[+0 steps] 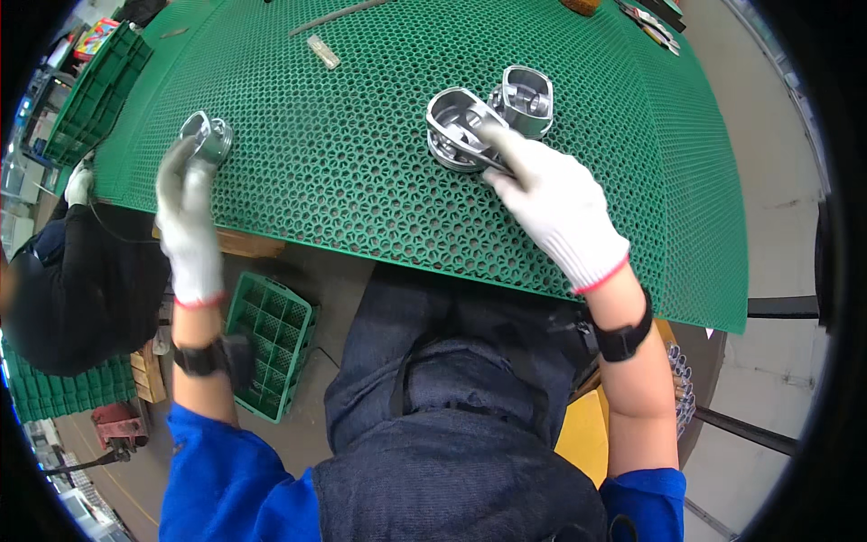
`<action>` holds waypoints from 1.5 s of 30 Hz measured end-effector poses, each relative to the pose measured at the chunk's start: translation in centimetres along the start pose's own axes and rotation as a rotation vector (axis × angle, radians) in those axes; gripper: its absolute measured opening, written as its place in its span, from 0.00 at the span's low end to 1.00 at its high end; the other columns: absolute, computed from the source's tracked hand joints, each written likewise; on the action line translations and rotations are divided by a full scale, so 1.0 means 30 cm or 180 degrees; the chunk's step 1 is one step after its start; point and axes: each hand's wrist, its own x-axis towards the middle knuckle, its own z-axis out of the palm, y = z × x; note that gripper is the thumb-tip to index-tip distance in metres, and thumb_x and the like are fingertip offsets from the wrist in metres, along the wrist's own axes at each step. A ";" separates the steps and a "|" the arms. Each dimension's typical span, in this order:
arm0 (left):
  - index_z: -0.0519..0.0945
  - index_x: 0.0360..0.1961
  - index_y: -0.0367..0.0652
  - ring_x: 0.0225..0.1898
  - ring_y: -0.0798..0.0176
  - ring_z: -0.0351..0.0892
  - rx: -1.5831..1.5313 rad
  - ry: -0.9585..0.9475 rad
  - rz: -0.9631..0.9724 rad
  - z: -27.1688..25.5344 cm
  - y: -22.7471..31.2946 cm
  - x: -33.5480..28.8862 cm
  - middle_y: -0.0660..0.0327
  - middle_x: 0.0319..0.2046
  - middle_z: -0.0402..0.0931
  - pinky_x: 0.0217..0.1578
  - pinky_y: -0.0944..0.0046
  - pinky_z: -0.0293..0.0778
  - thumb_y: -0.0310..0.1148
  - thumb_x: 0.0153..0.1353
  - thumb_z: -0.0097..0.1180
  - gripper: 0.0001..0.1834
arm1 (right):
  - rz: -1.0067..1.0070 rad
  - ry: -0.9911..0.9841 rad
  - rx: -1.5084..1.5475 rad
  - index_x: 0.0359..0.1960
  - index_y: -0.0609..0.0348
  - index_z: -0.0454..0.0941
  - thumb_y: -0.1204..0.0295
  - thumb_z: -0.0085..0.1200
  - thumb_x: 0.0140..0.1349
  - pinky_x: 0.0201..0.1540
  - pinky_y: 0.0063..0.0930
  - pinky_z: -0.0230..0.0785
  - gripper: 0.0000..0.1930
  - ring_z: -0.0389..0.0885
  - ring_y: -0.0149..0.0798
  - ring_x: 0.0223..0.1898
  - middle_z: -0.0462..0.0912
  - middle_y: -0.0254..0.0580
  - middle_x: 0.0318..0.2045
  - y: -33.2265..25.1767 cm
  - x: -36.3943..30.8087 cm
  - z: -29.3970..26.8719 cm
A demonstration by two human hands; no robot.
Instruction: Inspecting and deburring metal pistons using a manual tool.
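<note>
On the green mat, a metal piston [449, 149] stands with its hollow side up. My gloved right hand [564, 203] is closed on a slim dark tool [489, 162] at that piston's near right side; most of the tool is hidden by the fingers. A second piston [528, 101] stands just behind it to the right. Far to the left, a third piston [218, 140] sits near the mat's edge. My gloved left hand [187, 212], smeared by motion, is beside this piston with fingers stretched and apart; whether they touch it I cannot tell.
A small clear piece [323, 52] and a grey strip [339, 15] lie further back on the mat [379, 172]. Below the table's near edge is a green divided crate [271, 343]. Another person [90, 280] works at the left, near a green crate [95, 95].
</note>
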 end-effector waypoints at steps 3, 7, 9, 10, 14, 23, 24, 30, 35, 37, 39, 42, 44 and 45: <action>0.65 0.62 0.30 0.61 0.54 0.67 -0.1671 -0.0842 0.0178 0.103 0.189 -0.166 0.47 0.62 0.63 0.57 0.54 0.71 0.37 0.68 0.51 0.27 | 0.0066 -0.0068 0.0084 0.39 0.55 0.75 0.66 0.57 0.59 0.34 0.40 0.73 0.10 0.81 0.50 0.32 0.80 0.45 0.30 -0.018 0.010 -0.011; 0.57 0.67 0.33 0.62 0.52 0.66 -0.3738 -0.1430 -0.0534 0.248 0.320 -0.304 0.46 0.63 0.61 0.57 0.52 0.72 0.42 0.69 0.50 0.33 | 0.0753 -0.0245 0.1705 0.36 0.56 0.78 0.70 0.61 0.55 0.34 0.32 0.74 0.08 0.82 0.44 0.30 0.81 0.44 0.29 -0.176 -0.069 -0.120; 0.54 0.68 0.37 0.61 0.51 0.68 -0.3269 -0.1380 -0.0502 0.281 0.353 -0.333 0.46 0.62 0.62 0.56 0.53 0.72 0.45 0.68 0.51 0.36 | 0.0016 -0.0314 0.2073 0.39 0.54 0.79 0.72 0.63 0.54 0.34 0.28 0.75 0.10 0.83 0.39 0.30 0.83 0.40 0.31 -0.204 -0.128 -0.122; 0.54 0.69 0.39 0.60 0.50 0.69 -0.2488 -0.1404 -0.0144 0.277 0.363 -0.333 0.47 0.61 0.63 0.56 0.53 0.72 0.48 0.67 0.52 0.38 | 0.0163 -0.0885 0.2664 0.46 0.53 0.78 0.71 0.63 0.54 0.35 0.26 0.75 0.16 0.83 0.38 0.30 0.82 0.39 0.30 -0.214 -0.156 -0.127; 0.62 0.62 0.29 0.45 0.48 0.78 -0.6357 -0.2809 -0.2605 0.258 0.376 -0.285 0.44 0.48 0.72 0.27 0.62 0.80 0.67 0.57 0.52 0.50 | 0.0810 -0.0515 0.3721 0.57 0.60 0.72 0.69 0.65 0.54 0.34 0.26 0.76 0.28 0.84 0.34 0.30 0.83 0.40 0.30 -0.174 -0.254 -0.180; 0.62 0.67 0.45 0.17 0.54 0.76 -0.5433 -0.2125 -0.2990 0.244 0.488 -0.334 0.34 0.55 0.69 0.11 0.70 0.70 0.64 0.65 0.43 0.40 | 0.0585 -0.0280 0.2390 0.45 0.59 0.81 0.76 0.56 0.57 0.36 0.31 0.77 0.13 0.85 0.45 0.31 0.84 0.44 0.31 -0.110 -0.322 -0.117; 0.62 0.67 0.45 0.19 0.52 0.78 -0.5355 -0.2063 -0.2953 0.247 0.491 -0.333 0.34 0.55 0.70 0.13 0.69 0.72 0.64 0.64 0.43 0.40 | 0.0226 -0.0039 0.1990 0.44 0.59 0.81 0.76 0.56 0.57 0.35 0.32 0.76 0.13 0.84 0.45 0.30 0.83 0.45 0.30 -0.104 -0.318 -0.106; 0.65 0.63 0.37 0.42 0.48 0.82 -0.5381 -0.1796 -0.3074 0.233 0.459 -0.328 0.36 0.55 0.69 0.31 0.64 0.84 0.67 0.59 0.49 0.45 | 0.0099 -0.0994 0.1653 0.45 0.58 0.81 0.78 0.56 0.55 0.34 0.31 0.77 0.14 0.84 0.44 0.29 0.84 0.46 0.30 -0.119 -0.329 -0.183; 0.64 0.64 0.40 0.57 0.50 0.74 -0.5065 -0.1220 -0.1623 0.240 0.442 -0.266 0.51 0.59 0.69 0.57 0.42 0.72 0.72 0.56 0.48 0.49 | 0.0994 -0.0289 0.2477 0.44 0.64 0.81 0.81 0.52 0.53 0.40 0.29 0.77 0.15 0.86 0.40 0.34 0.85 0.48 0.37 -0.076 -0.360 -0.213; 0.60 0.66 0.41 0.46 0.46 0.79 -0.5658 -0.1817 -0.2702 0.237 0.409 -0.298 0.40 0.57 0.68 0.40 0.48 0.81 0.68 0.60 0.47 0.46 | 0.0811 -0.0331 0.2389 0.45 0.63 0.81 0.81 0.53 0.54 0.39 0.29 0.77 0.15 0.86 0.40 0.33 0.85 0.47 0.37 -0.066 -0.362 -0.204; 0.57 0.68 0.40 0.35 0.46 0.82 -0.5076 -0.2076 -0.2668 0.236 0.414 -0.334 0.30 0.55 0.66 0.22 0.58 0.81 0.65 0.61 0.47 0.46 | 0.0158 -0.0416 0.1872 0.45 0.57 0.82 0.78 0.55 0.54 0.33 0.29 0.76 0.15 0.84 0.42 0.29 0.84 0.42 0.31 -0.066 -0.347 -0.190; 0.55 0.69 0.40 0.35 0.47 0.82 -0.4277 -0.2370 -0.2074 0.237 0.412 -0.346 0.30 0.56 0.65 0.23 0.58 0.81 0.67 0.60 0.48 0.48 | -0.0021 -0.0475 0.1315 0.44 0.51 0.82 0.73 0.57 0.55 0.29 0.32 0.73 0.14 0.80 0.43 0.25 0.80 0.38 0.24 -0.061 -0.343 -0.175; 0.55 0.68 0.40 0.36 0.48 0.82 -0.3932 -0.2468 -0.2198 0.237 0.421 -0.329 0.29 0.56 0.65 0.27 0.56 0.83 0.65 0.59 0.50 0.48 | 0.0037 -0.0434 0.1190 0.43 0.47 0.82 0.71 0.58 0.55 0.26 0.34 0.71 0.13 0.78 0.43 0.22 0.76 0.37 0.20 -0.076 -0.331 -0.193; 0.54 0.69 0.39 0.39 0.47 0.82 -0.4065 -0.2536 -0.2020 0.236 0.405 -0.330 0.29 0.57 0.64 0.30 0.55 0.83 0.64 0.59 0.51 0.48 | 0.0005 -0.0484 0.1064 0.43 0.46 0.82 0.71 0.58 0.55 0.25 0.33 0.71 0.13 0.78 0.43 0.22 0.76 0.37 0.20 -0.080 -0.325 -0.199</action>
